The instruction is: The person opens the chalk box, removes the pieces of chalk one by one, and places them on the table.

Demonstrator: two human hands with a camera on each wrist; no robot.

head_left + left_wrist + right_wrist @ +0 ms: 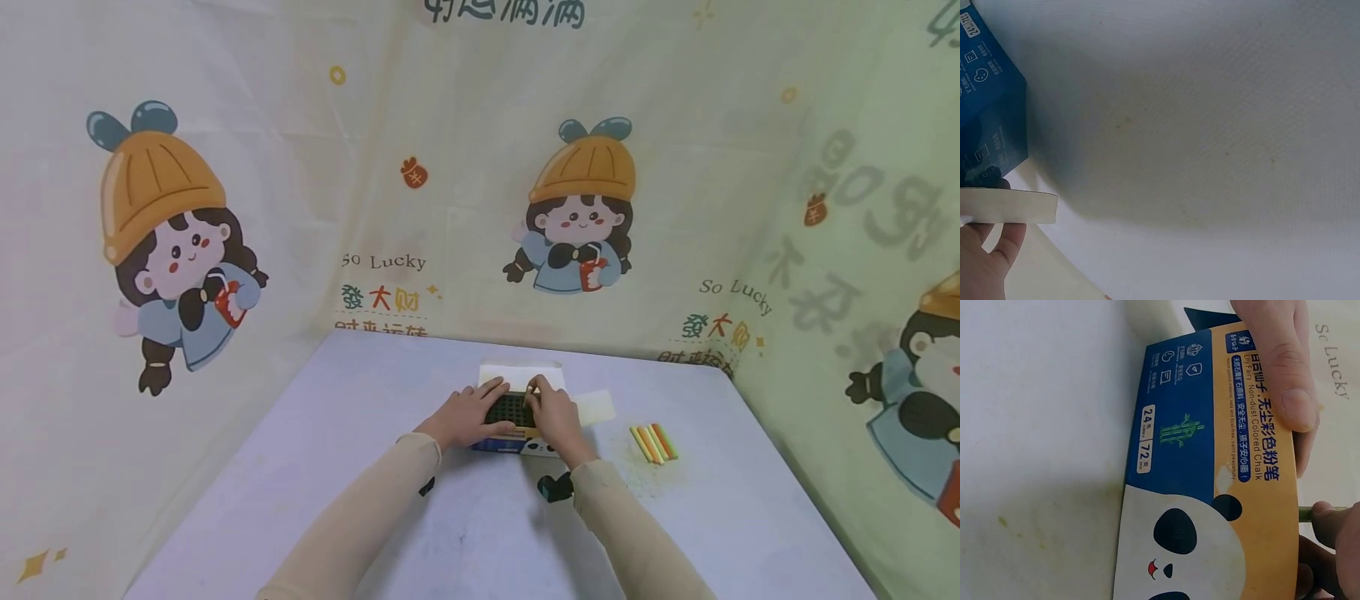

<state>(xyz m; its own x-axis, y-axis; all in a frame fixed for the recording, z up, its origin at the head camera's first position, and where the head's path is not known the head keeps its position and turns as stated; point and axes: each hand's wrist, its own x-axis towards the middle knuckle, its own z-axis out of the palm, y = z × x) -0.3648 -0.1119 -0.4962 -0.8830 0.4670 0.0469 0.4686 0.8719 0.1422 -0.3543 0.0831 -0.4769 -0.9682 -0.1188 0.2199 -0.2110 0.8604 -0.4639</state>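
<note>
A blue, orange and white chalk box (1179, 462) with a panda on its front stands on the table, its top open over a black holed insert (512, 409). My left hand (467, 416) grips the box at its left side, the thumb along the front face in the right wrist view. Over the insert, my right hand (557, 417) pinches a green chalk stick (1305, 514) between thumb and fingers. The fingers' lower end of the stick is hidden behind the box. A pale flap (1029, 207) juts out beside the box's blue side (997, 140).
Several yellow, orange and green chalk sticks (654, 443) lie side by side right of the box. A white lid (521, 375) stands behind it, and a pale flap (597, 407) extends to its right. Patterned cloth (465, 217) hangs around the table (480, 533).
</note>
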